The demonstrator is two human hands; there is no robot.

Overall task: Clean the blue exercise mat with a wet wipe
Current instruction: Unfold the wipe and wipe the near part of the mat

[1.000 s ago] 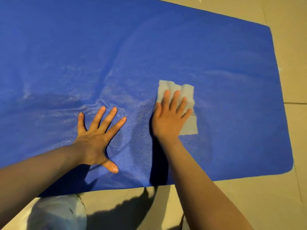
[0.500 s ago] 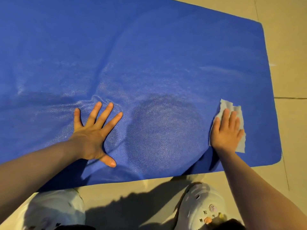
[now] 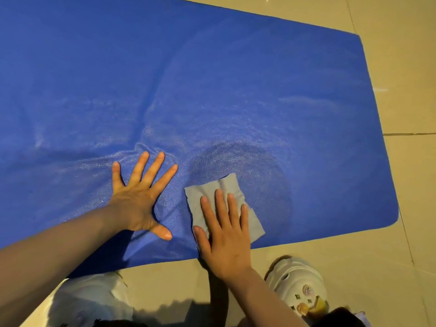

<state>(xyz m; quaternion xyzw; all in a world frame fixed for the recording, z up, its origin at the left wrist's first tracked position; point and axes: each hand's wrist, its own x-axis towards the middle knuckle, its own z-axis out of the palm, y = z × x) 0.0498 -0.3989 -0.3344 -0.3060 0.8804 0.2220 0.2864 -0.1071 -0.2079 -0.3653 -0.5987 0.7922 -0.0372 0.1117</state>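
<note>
Beige floor tiles with thin dark joints lie under the whole scene, and a large blue exercise mat of textured foam is spread flat on them. It covers most of the view; its right end with rounded corners is visible, while the left end runs out of the picture. Pale shiny streaks cross the surface of the blue exercise mat, and a darker round patch sits near the near edge, right of the middle.

At the lower left of this patch lies a grey wet wipe, a crumpled rectangular sheet, flat on the mat and close to its near edge. The right hand rests on the grey wet wipe with the palm down. Its fingers are straight and close together and they press the sheet to the mat; they do not curl round it. The heel of this hand reaches over the near edge of the mat onto the floor.

Just to the left, apart from the wipe, the left hand lies flat on the bare mat, its fingers spread wide and the thumb pointing to the right.

On the floor at the near right stands a white clog shoe with small coloured charms. At the near left a pale rounded thing shows, too blurred to tell what it is.
</note>
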